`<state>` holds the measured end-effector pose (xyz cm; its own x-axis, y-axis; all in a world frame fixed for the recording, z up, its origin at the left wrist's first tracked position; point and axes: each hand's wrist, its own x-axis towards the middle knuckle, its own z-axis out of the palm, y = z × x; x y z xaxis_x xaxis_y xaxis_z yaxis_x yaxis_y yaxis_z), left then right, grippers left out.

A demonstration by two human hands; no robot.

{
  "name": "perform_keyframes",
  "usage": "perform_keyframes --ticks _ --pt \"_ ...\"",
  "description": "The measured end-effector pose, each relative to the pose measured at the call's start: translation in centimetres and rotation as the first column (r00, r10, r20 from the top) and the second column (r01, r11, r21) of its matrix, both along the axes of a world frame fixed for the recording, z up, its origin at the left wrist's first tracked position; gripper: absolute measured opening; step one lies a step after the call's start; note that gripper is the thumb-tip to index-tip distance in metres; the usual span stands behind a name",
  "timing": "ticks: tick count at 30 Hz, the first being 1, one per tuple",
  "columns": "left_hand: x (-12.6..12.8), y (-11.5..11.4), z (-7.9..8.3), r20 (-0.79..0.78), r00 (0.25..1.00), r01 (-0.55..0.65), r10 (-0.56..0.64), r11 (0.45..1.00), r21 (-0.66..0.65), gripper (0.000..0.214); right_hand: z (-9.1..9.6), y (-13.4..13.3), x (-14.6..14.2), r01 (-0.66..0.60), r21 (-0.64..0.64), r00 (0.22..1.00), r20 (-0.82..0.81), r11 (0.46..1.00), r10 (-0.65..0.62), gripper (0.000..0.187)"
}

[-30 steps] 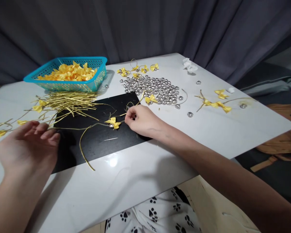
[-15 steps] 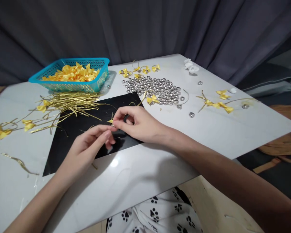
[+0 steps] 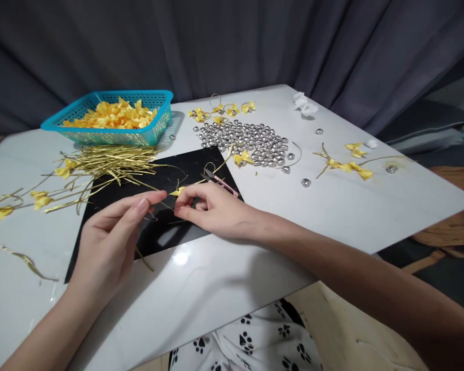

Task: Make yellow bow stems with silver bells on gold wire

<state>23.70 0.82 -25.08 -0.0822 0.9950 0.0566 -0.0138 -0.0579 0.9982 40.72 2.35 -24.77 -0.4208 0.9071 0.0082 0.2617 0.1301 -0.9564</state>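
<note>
Above the black mat [image 3: 166, 234], my left hand [image 3: 116, 226] is closed in a pinch on a thin gold cord [image 3: 145, 260], whose tail hangs below the fingers. My right hand [image 3: 216, 208] faces it with thumb and forefinger pinched together. A stretch of thin cord spans the gap between the two hands. A yellow ribbon bow [image 3: 177, 191] peeks out by the right fingertips; the fingers hide the rest. Whether the right fingers grip the bow or only the cord is hard to see. Behind the right hand lie pink-handled thread snips [image 3: 220, 181].
A blue basket [image 3: 164, 116] of yellow bows stands at the back left, with a pile of gold cords [image 3: 112, 159] before it. Silver heart-shaped beads [image 3: 247, 139] spread across the middle. Finished-looking bow pieces [image 3: 232, 109] lie behind them. Loose bows [image 3: 350, 167] and white scraps [image 3: 304, 105] are at right.
My left hand has moved left and away from the right hand, drawing cord between them. My right hand has shifted slightly down and left, uncovering the thread snips.
</note>
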Motion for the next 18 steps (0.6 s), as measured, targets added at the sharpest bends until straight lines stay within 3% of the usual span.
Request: perform_keyframes --ticks 13,18 --pt "0.0 0.3 1.2 0.089 0.979 -0.175 0.182 0.981 -0.081 0.021 -0.1 -0.4 0.2 -0.101 0.024 0.995 0.013 0.995 0.101 0.011" --pt "-0.1 0.2 1.1 0.064 0.991 -0.116 0.120 0.991 -0.060 0.023 0.1 -0.3 0.1 0.034 -0.016 0.996 -0.085 0.999 -0.035 0.009"
